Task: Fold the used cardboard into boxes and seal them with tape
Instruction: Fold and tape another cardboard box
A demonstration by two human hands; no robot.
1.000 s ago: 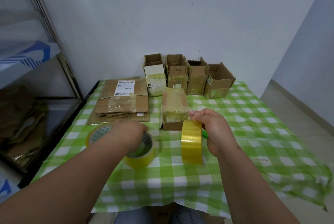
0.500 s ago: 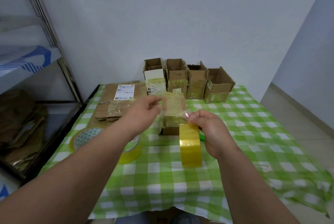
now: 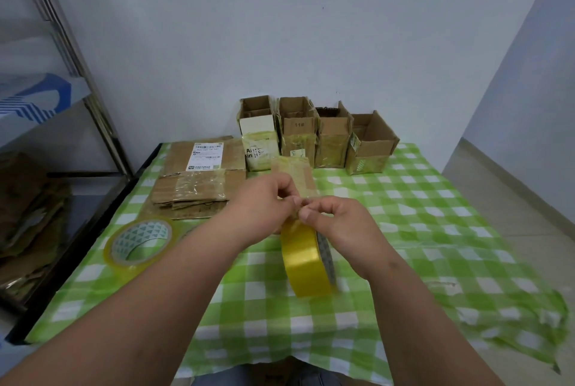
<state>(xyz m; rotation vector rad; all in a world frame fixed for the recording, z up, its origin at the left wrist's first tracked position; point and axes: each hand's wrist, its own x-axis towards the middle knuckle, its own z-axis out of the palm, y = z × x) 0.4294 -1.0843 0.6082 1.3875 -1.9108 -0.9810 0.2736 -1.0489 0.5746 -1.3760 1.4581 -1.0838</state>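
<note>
— Cardboard box [image 3: 295,174] with old yellowed tape over it sits on the green checked tablecloth [image 3: 435,230] just behind both hands, near the middle of the table. What are the hands doing?

— The right hand [image 3: 339,224] grips the upright yellow tape roll [image 3: 306,259], thumb and fingers curled at its top edge. The left hand [image 3: 264,208] meets it there, fingertips pinching at the loose end of the tape; whether it really has hold of the end is hard to tell through the blur.

— And a second ago?

— Then the left hand lay on the flat tape roll [image 3: 140,241] at the left. Half a second ago it was lifted near the box. Now it has come across to the right hand, and that flat roll lies alone on the cloth.

— Did the yellow roll move?

— It stays on edge under the right hand, in about the same place.

— What else is on the table?

— A stack of flattened cardboard [image 3: 196,189], topped by a piece with a white shipping label, lies at the back left. Four open boxes [image 3: 314,136] stand in a row against the wall, side by side.
</note>
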